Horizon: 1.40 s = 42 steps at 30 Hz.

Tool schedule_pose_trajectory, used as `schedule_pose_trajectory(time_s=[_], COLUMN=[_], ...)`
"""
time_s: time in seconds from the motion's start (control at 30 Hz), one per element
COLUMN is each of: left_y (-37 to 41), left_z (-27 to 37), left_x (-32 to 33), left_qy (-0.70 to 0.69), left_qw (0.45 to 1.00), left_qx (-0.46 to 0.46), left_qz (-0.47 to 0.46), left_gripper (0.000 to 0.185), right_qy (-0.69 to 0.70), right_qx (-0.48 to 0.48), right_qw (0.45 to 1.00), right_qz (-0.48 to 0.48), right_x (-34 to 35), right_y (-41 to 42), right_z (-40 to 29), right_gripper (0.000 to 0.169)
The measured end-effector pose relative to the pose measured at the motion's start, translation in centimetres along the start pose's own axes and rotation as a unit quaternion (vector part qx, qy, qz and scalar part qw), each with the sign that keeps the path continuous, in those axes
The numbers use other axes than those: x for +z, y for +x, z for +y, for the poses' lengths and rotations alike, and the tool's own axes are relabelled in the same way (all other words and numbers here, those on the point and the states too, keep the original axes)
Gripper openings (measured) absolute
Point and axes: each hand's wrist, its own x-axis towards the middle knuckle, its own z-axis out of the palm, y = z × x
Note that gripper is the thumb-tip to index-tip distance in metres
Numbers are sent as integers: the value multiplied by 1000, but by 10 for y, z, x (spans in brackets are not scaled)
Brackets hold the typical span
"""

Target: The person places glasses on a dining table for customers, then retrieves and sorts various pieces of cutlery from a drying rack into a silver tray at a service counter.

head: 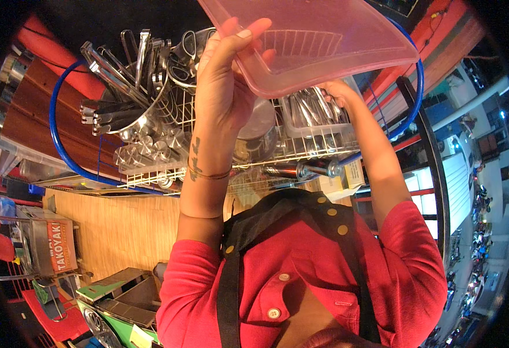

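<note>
My left hand [228, 74] grips the near left corner of a translucent pink plastic lid or shallow tray [306, 43], thumb on top. It is raised and tilted above a white wire rack [180, 104]. Beyond its lower edge, my right hand [339, 93] reaches into a clear plastic container [296, 130] with metal cutlery [306, 108]. Its curled fingers are at the cutlery handles; whether they hold any is unclear. Left of my left hand, a round metal container [137, 124] is packed with tongs [143, 61]. Scissors [189, 43] stand beside it.
A blue hoop-shaped rim [54, 113] surrounds the rack. Several metal cylinders [150, 148] and a lidded pot [256, 126] crowd it. Dark cans [298, 168] sit below. A wooden floor [115, 230], a cart [46, 239] and green boxes [119, 300] lie left; a black post [428, 165] stands right.
</note>
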Motion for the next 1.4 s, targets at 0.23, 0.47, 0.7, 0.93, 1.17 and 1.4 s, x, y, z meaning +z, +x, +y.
schedule_pose_trajectory(time_s=[0.23, 0.47, 0.7, 0.93, 1.17, 1.4], left_y=[-2, -3, -1, -3, 2, 2], left_z=[0, -1, -5, -1, -7, -10], left_x=[-1, 2, 4, 3, 1, 5], left_qy=[13, 32, 20, 24, 15, 14], left_qw=[1000, 999, 1000, 1000, 1000, 1000], left_qx=[-1, 2, -9, -9, -12, -17], left_qz=[2, 15, 5, 16, 11, 1], left_gripper=[35, 35, 36, 34, 33, 34], right_qy=[133, -65, -176, -72, -45, -20], right_qx=[62, -204, -172, -41, -103, -71], right_qw=[989, 977, 969, 996, 994, 997], right_qz=[-21, 25, 7, -9, 10, -29], right_x=[18, 36, 12, 1, -6, -8], right_y=[-16, 20, 66, 29, 31, 13], right_z=[-20, 25, 81, 35, 46, 36], right_gripper=[21, 54, 35, 26, 32, 23])
